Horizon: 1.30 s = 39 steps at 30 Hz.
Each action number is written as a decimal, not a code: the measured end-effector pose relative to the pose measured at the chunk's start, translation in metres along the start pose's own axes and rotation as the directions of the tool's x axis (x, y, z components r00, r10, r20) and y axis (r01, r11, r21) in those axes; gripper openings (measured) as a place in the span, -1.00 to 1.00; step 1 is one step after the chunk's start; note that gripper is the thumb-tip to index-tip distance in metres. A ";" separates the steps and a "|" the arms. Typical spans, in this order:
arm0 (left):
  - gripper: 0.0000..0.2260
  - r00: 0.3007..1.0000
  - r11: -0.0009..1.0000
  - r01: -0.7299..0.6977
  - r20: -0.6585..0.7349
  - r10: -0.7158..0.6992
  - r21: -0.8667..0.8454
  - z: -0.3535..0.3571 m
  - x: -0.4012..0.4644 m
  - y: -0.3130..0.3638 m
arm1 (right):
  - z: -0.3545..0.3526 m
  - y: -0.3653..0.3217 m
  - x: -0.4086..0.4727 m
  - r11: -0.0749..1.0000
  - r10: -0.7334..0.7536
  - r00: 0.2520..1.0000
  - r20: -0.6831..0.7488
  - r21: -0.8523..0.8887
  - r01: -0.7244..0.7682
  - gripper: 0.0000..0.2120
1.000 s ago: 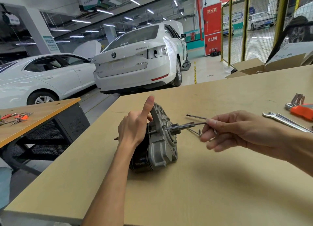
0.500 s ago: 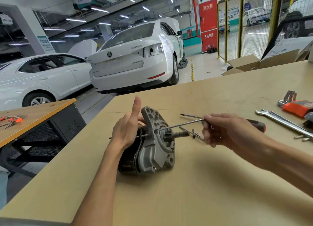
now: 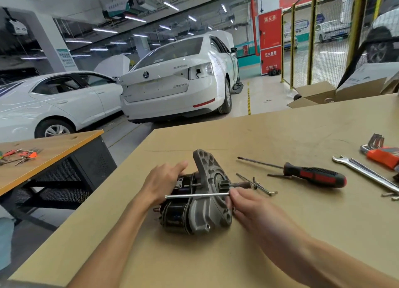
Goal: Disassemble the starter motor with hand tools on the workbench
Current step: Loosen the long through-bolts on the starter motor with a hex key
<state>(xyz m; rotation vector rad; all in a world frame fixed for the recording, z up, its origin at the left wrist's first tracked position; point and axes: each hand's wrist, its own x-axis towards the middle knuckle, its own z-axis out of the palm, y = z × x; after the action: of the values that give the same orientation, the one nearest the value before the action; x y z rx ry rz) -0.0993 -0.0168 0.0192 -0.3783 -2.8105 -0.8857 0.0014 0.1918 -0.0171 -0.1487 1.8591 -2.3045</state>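
Pinching the long through-bolt (image 3: 197, 195) at its right end, the right hand (image 3: 244, 205) could bend or jam it; the left hand (image 3: 160, 183) rests loose-fingered on the starter motor (image 3: 194, 210), mid-workbench (image 3: 280, 134).

We reach both bare forearms forward; our left hand (image 3: 162, 182) lies with fingers straight and relaxed, palm down; our right hand (image 3: 244, 203) pinches with curled fingertips.

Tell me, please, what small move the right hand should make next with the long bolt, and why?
Probably lay it on the workbench beside the loose bolts: the right hand pinches the long bolt across the starter motor, apparently already out.
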 end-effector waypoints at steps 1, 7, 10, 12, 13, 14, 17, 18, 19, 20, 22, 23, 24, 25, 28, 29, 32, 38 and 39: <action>-0.33 0.999 1.000 -0.005 -0.037 0.004 -0.022 0.001 -0.001 0.000 | 0.005 0.003 0.000 1.000 -0.024 0.999 -0.046 -0.010 0.024 -0.65; -0.29 0.971 0.985 0.062 -0.219 -0.096 -0.160 0.010 -0.013 -0.003 | 0.029 0.007 0.004 0.988 -0.133 0.970 -0.204 0.048 0.146 -0.63; -0.27 0.933 0.953 0.138 -0.288 -0.216 -0.268 0.017 -0.018 0.004 | 0.037 0.003 0.003 0.979 -0.186 0.943 -0.276 0.024 0.200 -0.63; -0.35 0.897 0.940 0.147 -0.358 -0.258 -0.309 0.022 -0.022 0.011 | 0.044 -0.001 0.007 0.968 -0.241 0.907 -0.346 -0.024 0.248 -0.60; -0.35 0.879 0.936 0.147 -0.392 -0.271 -0.319 0.026 -0.024 0.016 | 0.047 -0.005 0.009 0.960 -0.278 0.877 -0.393 -0.073 0.272 -0.59; -0.34 0.862 0.933 0.148 -0.420 -0.284 -0.327 0.030 -0.026 0.021 | 0.048 -0.010 0.012 0.949 -0.314 0.846 -0.432 -0.123 0.290 -0.60; -0.34 0.797 0.913 0.156 -0.498 -0.342 -0.377 0.042 -0.030 0.037 | 0.041 -0.025 0.017 0.913 -0.401 0.795 -0.456 -0.269 0.307 -0.59; -0.36 0.780 0.903 0.153 -0.512 -0.359 -0.401 0.046 -0.031 0.041 | 0.036 -0.030 0.018 0.901 -0.419 0.793 -0.441 -0.313 0.302 -0.59; -0.36 0.768 0.891 0.153 -0.516 -0.379 -0.427 0.049 -0.032 0.046 | 0.030 -0.034 0.019 0.883 -0.440 0.794 -0.419 -0.361 0.299 -0.59; -0.35 0.762 0.876 0.147 -0.512 -0.397 -0.460 0.053 -0.031 0.050 | 0.026 -0.041 0.020 0.855 -0.472 0.790 -0.391 -0.423 0.302 -0.59; -0.34 0.758 0.803 0.116 -0.471 -0.452 -0.585 0.059 -0.033 0.058 | 0.024 -0.057 0.021 0.750 -0.562 0.770 -0.301 -0.579 0.320 -0.59; -0.34 0.757 0.738 0.097 -0.431 -0.490 -0.668 0.062 -0.034 0.063 | 0.026 -0.067 0.023 0.663 -0.608 0.760 -0.228 -0.673 0.329 -0.59; -0.33 0.757 0.661 0.081 -0.385 -0.528 -0.746 0.065 -0.034 0.068 | 0.028 -0.078 0.025 0.557 -0.639 0.756 -0.139 -0.762 0.330 -0.59; -0.33 0.754 0.579 0.072 -0.336 -0.565 -0.812 0.067 -0.036 0.074 | 0.031 -0.091 0.028 0.448 -0.642 0.766 -0.043 -0.832 0.328 -0.59; -0.37 0.784 0.408 0.039 -0.225 -0.578 -0.912 0.072 -0.044 0.089 | 0.041 -0.123 0.040 0.247 -0.493 0.848 0.197 -0.902 0.353 -0.59; -0.42 0.808 0.376 0.000 -0.222 -0.546 -0.926 0.073 -0.047 0.093 | 0.045 -0.130 0.043 0.191 -0.434 0.865 0.254 -0.912 0.364 -0.59; -0.57 0.836 0.316 -0.126 -0.272 -0.476 -0.940 0.071 -0.050 0.095 | 0.049 -0.133 0.044 0.081 -0.355 0.869 0.345 -0.915 0.396 -0.61; -0.60 0.880 0.204 -0.258 -0.317 -0.354 -0.944 0.080 -0.047 0.091 | 0.031 -0.122 0.023 0.058 -0.515 0.749 0.417 -0.855 0.516 -0.65; -0.58 0.899 0.165 -0.256 -0.298 -0.320 -0.952 0.080 -0.047 0.092 | 0.025 -0.121 0.019 0.067 -0.535 0.733 0.419 -0.845 0.531 -0.67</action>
<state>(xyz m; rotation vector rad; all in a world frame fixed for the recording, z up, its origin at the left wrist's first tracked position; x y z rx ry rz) -0.0343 0.0937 -0.0075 -0.1709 -1.3526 -2.4124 -0.0212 0.1889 0.1061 -1.1817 3.3288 -0.8918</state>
